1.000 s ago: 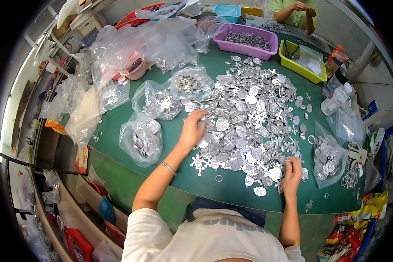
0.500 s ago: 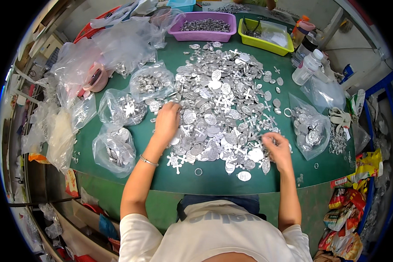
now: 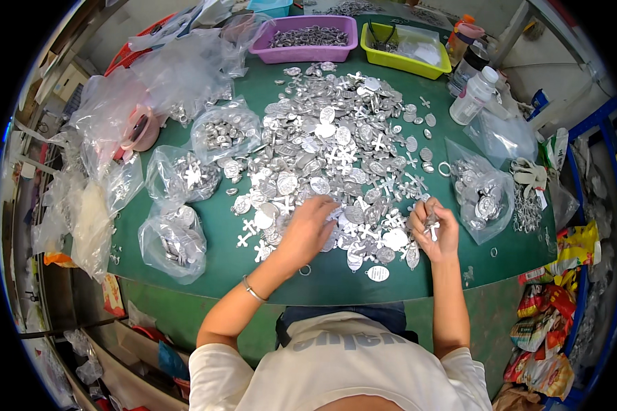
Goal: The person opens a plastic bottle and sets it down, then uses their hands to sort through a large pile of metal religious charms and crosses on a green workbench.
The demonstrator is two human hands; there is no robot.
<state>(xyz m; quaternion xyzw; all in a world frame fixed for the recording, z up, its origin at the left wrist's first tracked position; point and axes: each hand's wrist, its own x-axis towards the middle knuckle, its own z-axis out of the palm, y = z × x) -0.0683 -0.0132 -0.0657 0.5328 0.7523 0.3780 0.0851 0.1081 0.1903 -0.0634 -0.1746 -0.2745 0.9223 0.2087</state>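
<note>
A broad heap of silver-coloured medals and cross charms (image 3: 353,151) covers the middle of the green table. My left hand (image 3: 310,226) is at its near side, fingers bent together down among the charms; what lies between the fingertips is hard to make out. At the heap's right edge my right hand (image 3: 437,233) is raised a little, palm partly up, its fingers closed on a small silver cross charm (image 3: 433,231). An oval medal (image 3: 378,273) and a metal ring (image 3: 304,270) lie between the heap and the table's front edge.
Clear bags of charms stand left (image 3: 173,243) and right (image 3: 483,195) of the heap. Behind it are a purple tray (image 3: 303,55) of small metal parts and a yellow-green tray (image 3: 408,65) with pliers. A white bottle (image 3: 474,96) stands at the back right; plastic bags (image 3: 164,79) crowd the back left.
My left hand has moved right and nearer, from the heap's left side to its near middle. My right hand has turned palm up, and a cross charm now shows in its fingers.
</note>
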